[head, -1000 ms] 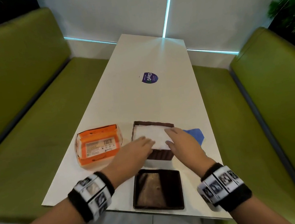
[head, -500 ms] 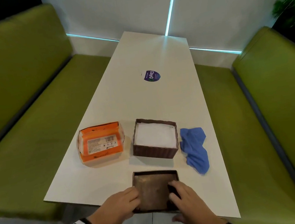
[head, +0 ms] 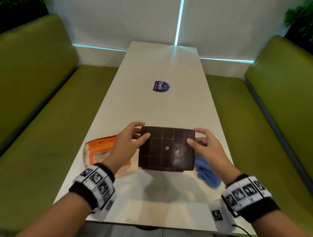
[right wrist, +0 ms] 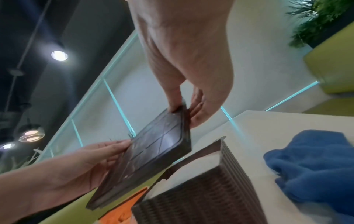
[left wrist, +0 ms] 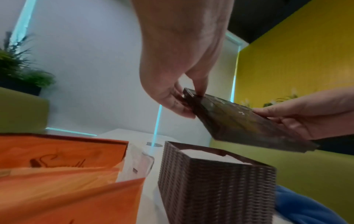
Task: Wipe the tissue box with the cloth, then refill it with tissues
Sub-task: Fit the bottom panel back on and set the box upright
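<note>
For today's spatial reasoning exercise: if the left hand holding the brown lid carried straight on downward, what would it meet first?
Probably the open brown woven box filled with white tissues: the lid in the left hand hangs tilted just above its rim. Exact alignment is uncertain.

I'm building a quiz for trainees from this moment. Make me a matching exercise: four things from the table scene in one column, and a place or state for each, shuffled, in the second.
Things:
1. brown lid
2. woven tissue box
3. blue cloth
4. orange tissue pack

Places or states:
A. lying crumpled on the table, on the right
B. held in the air by the left hand and right hand
C. open-topped, white tissues inside
D. on the table, left of the box

Pairs: 1-B, 2-C, 3-A, 4-D
</note>
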Demonstrator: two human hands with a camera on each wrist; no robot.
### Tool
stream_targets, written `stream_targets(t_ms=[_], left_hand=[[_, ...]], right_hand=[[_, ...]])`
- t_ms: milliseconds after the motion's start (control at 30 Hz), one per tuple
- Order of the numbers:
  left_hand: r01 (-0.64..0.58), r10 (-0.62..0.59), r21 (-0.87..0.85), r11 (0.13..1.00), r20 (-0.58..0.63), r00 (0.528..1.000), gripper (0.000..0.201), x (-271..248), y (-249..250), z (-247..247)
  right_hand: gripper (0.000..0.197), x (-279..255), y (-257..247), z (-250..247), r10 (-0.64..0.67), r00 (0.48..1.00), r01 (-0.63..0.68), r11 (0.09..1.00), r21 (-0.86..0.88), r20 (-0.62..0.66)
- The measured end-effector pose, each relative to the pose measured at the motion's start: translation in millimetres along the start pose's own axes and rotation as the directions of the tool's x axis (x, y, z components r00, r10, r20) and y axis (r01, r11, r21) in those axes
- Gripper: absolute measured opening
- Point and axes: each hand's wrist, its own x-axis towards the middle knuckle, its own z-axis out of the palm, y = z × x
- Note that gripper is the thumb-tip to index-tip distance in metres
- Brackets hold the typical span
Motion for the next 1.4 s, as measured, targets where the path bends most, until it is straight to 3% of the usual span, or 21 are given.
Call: stream_targets(t_ms=[167,567,667,767,867,1033,1133,1266,1400], left_hand=[[0.101,-0.093,0.079,0.992,-0.096,0.991,0.042,42,-21,22],[0.092,-0.053,0.439,0.894,-0.101,0.994,0.045,47,-40,51],[0.095,-0.065,0.433,0.896,-0.084,0.994,0.045,43,-38,58],[0.111,-0.081,0.393,0.913,-0.092,0.993,0.044,37,-40,66],[0.136,-0.103,0.362,0.922,-0.109,0.989,0.049,35,-47,70],[0.220,-0.192,0.278,0.935,-0.124,0.973,0.051,35,-49,69],[0.310,-0.289,0.199,0.930,-0.129,0.949,0.051,33,-42,68],[0.390,-0.381,0.110,0.914,-0.096,0.920,0.055,32,-44,67],[0.486,-0.485,0.024,0.874,-0.038,0.874,0.082,37,-63,65]], right_hand=[[0.031,49,10,23,0.049,0.982,-0.090,0.969,-0.231,-0.180],[0.041,56,23,50,0.030,0.975,-0.173,0.727,-0.664,-0.221],[0.050,56,30,54,0.083,0.980,-0.175,0.789,-0.589,-0.181],[0.055,57,44,56,0.061,0.990,-0.107,0.912,-0.395,-0.127],[0.057,57,59,56,0.089,0.988,-0.113,0.973,-0.201,-0.124],[0.050,57,56,51,0.270,0.963,-0.270,0.963,-0.006,-0.028],[0.049,58,52,48,0.353,0.936,-0.352,0.935,-0.037,0.004],[0.082,67,66,45,0.445,0.895,-0.442,0.893,-0.087,0.021],[0.061,58,48,41,0.495,0.869,-0.495,0.869,0.005,-0.013]])
